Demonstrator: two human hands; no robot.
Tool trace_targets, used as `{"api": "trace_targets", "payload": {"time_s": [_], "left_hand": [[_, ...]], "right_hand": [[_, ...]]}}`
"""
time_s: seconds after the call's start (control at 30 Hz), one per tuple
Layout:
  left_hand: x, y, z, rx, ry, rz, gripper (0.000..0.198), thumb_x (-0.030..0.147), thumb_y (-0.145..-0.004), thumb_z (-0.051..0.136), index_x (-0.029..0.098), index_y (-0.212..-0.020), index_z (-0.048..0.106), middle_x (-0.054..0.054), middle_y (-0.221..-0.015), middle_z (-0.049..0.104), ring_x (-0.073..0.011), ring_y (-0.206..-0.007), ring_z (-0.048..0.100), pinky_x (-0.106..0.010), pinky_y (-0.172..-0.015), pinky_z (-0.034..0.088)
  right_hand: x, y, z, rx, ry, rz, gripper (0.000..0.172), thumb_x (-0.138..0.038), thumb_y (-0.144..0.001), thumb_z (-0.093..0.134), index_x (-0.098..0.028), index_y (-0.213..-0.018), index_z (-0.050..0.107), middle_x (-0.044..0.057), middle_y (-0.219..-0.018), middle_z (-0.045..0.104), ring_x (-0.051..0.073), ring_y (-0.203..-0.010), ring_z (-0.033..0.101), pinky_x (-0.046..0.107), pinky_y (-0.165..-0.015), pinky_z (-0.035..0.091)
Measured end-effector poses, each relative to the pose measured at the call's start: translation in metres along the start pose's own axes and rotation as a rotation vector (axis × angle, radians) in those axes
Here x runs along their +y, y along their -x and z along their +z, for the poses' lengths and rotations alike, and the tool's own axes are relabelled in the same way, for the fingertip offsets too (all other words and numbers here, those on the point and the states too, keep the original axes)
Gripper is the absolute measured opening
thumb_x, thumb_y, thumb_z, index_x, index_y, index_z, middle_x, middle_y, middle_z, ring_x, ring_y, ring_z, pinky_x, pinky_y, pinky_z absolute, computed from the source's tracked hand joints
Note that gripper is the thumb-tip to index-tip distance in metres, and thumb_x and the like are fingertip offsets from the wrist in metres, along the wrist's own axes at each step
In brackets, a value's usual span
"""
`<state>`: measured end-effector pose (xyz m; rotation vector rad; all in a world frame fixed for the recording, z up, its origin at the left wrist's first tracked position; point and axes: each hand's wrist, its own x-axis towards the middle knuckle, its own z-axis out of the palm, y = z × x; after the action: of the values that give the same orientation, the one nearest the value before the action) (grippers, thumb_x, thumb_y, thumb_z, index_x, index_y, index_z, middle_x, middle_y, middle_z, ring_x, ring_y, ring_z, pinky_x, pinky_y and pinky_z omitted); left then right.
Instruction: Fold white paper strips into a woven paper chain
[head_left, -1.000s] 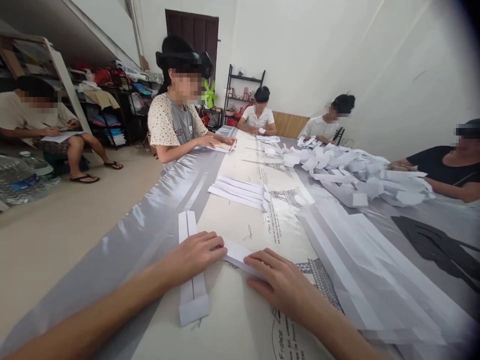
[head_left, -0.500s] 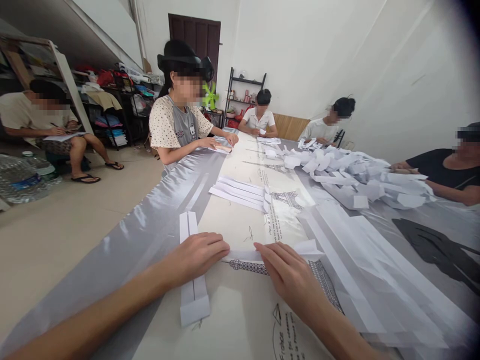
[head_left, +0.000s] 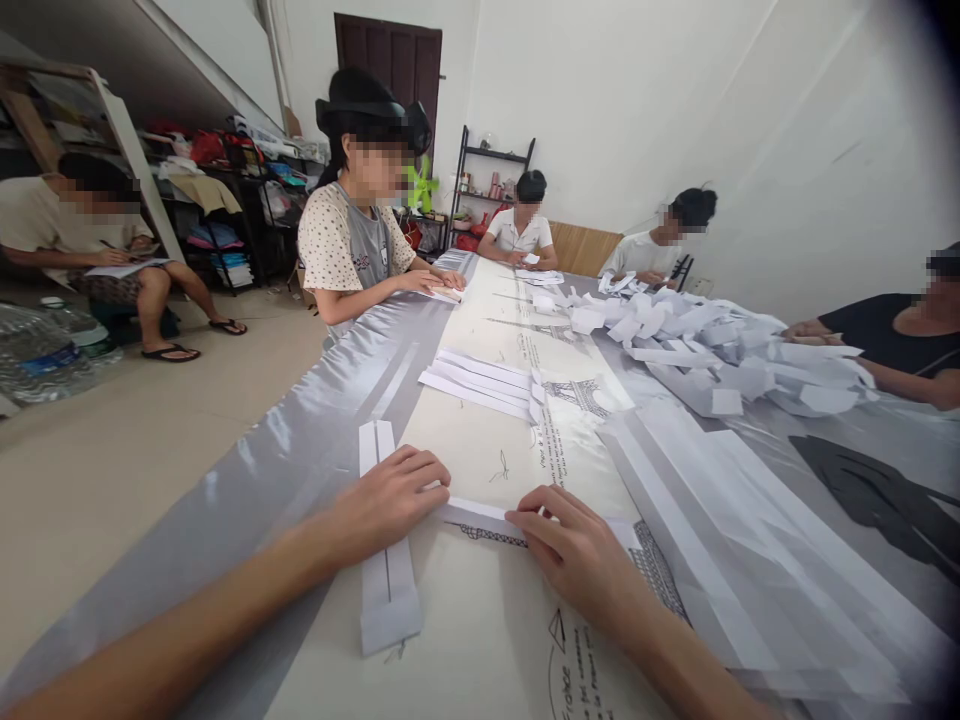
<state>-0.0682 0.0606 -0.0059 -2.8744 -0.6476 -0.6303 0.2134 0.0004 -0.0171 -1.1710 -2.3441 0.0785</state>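
Observation:
A narrow folded paper strip [head_left: 480, 514] runs crosswise between my two hands, low over the printed table cover. My left hand [head_left: 401, 490] is closed on its left end, fingers pressed together. Near the strip's right part, my right hand [head_left: 574, 535] pinches it with thumb and fingertips; the strip's end shows beyond the knuckles. Under my left wrist lies a long white folded paper piece [head_left: 390, 605] with a dark slit line along its middle. Farther forward, several folded paper strips [head_left: 480, 380] lie side by side.
Long flat paper sheets [head_left: 735, 540] lie stacked at the right, beside a dark flat object [head_left: 870, 490]. Beyond them is a heap of folded papers [head_left: 697, 335]. Several people sit or stand around the table, one [head_left: 367, 230] at its left edge with hands on paper.
The strip's right end, which stood up as a flap, now lies flatter. My left hand has shifted slightly up and left; my right hand has moved a little, its fingers more bent.

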Motion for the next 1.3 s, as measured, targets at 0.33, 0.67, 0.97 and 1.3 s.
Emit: {"api": "trace_targets", "payload": {"time_s": [0.33,0.67,0.97,1.3], "left_hand": [[0.006,-0.004,-0.003,-0.082,0.224,-0.116,0.017,0.018,-0.103,0.051,0.019,-0.090,0.062,-0.004,-0.100,0.068,-0.0185,-0.092,0.062,-0.031,-0.085,0.046],[0.014,-0.005,-0.003,-0.101,0.356,-0.265,0.012,0.011,-0.097,0.054,0.020,-0.103,0.059,-0.005,-0.105,0.058,-0.0199,-0.097,0.057,-0.029,-0.083,0.047],[-0.009,0.002,-0.004,-0.173,0.279,-0.111,0.028,0.028,-0.107,0.043,0.020,-0.089,0.063,-0.002,-0.089,0.060,-0.0162,-0.081,0.058,-0.025,-0.071,0.040],[-0.053,0.013,-0.009,0.132,0.818,-0.574,0.035,0.044,-0.094,0.064,0.017,-0.073,0.070,-0.001,-0.066,0.063,-0.0136,-0.064,0.056,-0.023,-0.064,0.045]], "right_hand": [[-0.011,-0.003,-0.003,-0.093,-0.087,0.137,0.027,-0.010,-0.097,0.052,-0.024,-0.096,0.075,0.007,-0.114,0.069,0.025,-0.102,0.065,0.039,-0.079,0.059],[-0.016,-0.003,0.004,0.002,-0.235,0.375,0.033,-0.004,-0.087,0.057,-0.022,-0.112,0.069,0.006,-0.105,0.069,0.023,-0.098,0.067,0.038,-0.082,0.060],[-0.009,-0.003,-0.001,-0.039,-0.051,0.154,0.024,-0.013,-0.101,0.046,-0.021,-0.093,0.067,0.006,-0.094,0.063,0.021,-0.082,0.062,0.034,-0.068,0.054],[0.033,-0.007,-0.025,-0.177,-0.202,0.177,0.043,-0.041,-0.106,0.043,-0.022,-0.071,0.059,0.001,-0.071,0.060,0.016,-0.062,0.055,0.030,-0.058,0.044]]}}
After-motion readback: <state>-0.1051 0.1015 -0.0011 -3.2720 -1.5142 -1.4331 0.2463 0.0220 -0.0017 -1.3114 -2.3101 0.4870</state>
